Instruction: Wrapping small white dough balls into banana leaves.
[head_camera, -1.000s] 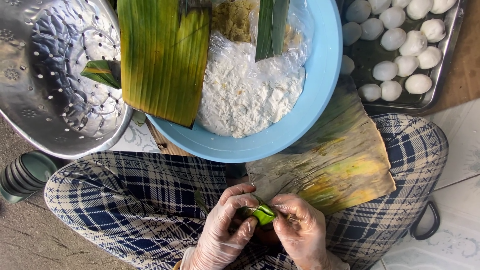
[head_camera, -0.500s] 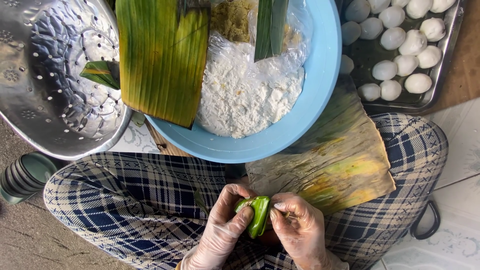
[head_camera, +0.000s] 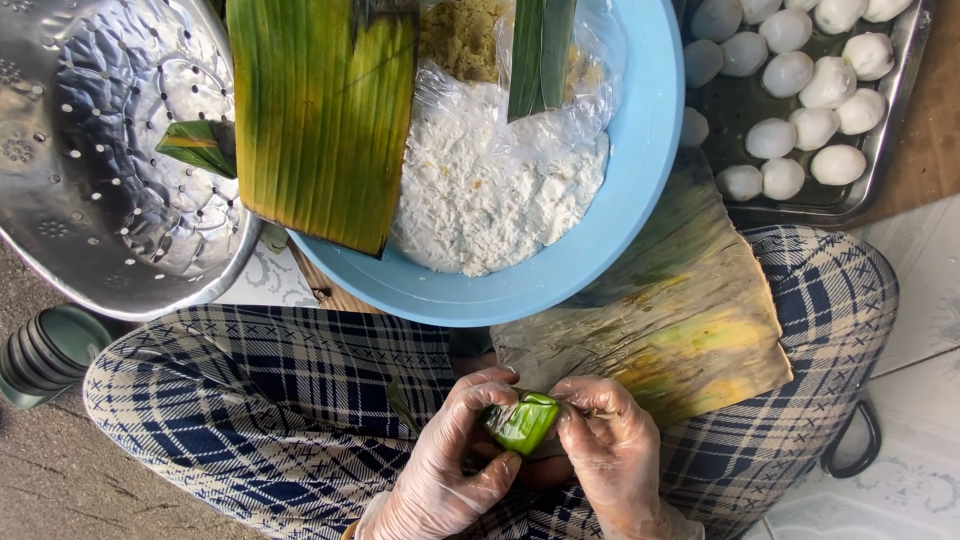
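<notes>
Fingers of both gloved hands, the left hand (head_camera: 445, 455) and right hand (head_camera: 600, 450), pinch a small green leaf parcel (head_camera: 522, 421) held over the lap, its wrap looking partly folded. Above, a blue bowl (head_camera: 640, 200) holds white flour, a metal tray (head_camera: 880, 130) carries white dough balls yet to be wrapped, and a large leaf sheet (head_camera: 690, 310) lies on the knee.

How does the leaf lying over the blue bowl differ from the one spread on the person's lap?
The leaf over the blue bowl is bright green and yellow; the leaf on the lap is duller, brownish green. The bowl leaf lies across the blue bowl; the lap leaf rests on checked cloth. Both are flat, ribbed and roughly rectangular.
</notes>
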